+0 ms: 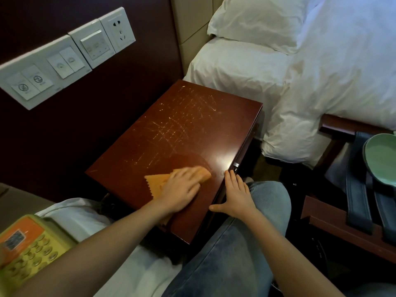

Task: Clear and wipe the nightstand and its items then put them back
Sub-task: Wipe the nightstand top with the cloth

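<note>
yellow phone [32, 249] near scratched nightstand [171, 125]

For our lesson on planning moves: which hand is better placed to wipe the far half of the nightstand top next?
Left. The left hand presses the orange cloth on the nightstand, so it likely only needs to push forward. The right hand rests on the edge without a cloth.

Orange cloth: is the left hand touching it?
Touching. The head view shows the left hand lying flat on the orange cloth, fingers overlapping it with no gap, on the nightstand top.
</note>
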